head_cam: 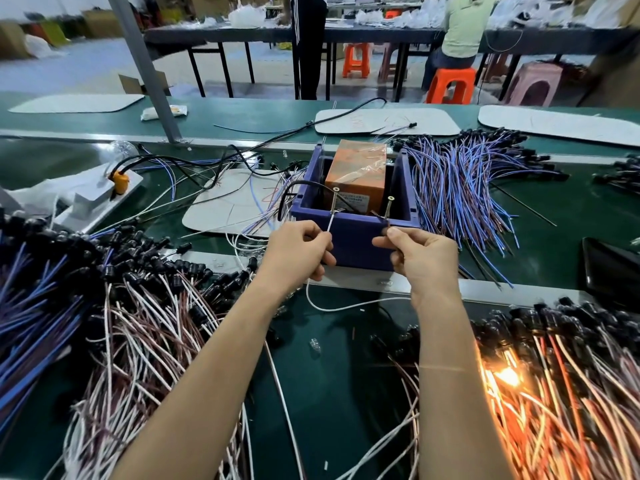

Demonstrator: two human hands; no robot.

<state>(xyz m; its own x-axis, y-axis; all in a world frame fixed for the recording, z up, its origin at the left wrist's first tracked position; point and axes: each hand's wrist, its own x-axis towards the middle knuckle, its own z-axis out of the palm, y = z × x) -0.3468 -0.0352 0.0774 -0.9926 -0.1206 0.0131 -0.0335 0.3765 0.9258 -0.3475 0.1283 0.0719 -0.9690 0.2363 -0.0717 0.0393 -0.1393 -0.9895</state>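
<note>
Orange box (356,168) inside the blue bin (353,244): one white label (360,199) on its near face, printed lines too small to read. White mat (415,123) at the far side of the surface: faint red handwritten marks, illegible. No legible text, brand or number anywhere.

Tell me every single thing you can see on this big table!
white wire: one, white, looped between both hands
box: one, blue, middle of the table
screws: two, metal, upright on the box's front rim
block: one, orange, plastic-wrapped, inside the box
blue wire bundle: one heap, blue and brown, right of the box
pale wire heaps: two, white and brown with black ends, front left and front right
mats: several, white, on the green table
stools: at least two, orange, background
left hand: one, pinches the white wire below the left screw
right hand: one, pinches the wire's other end near the right screw
</note>
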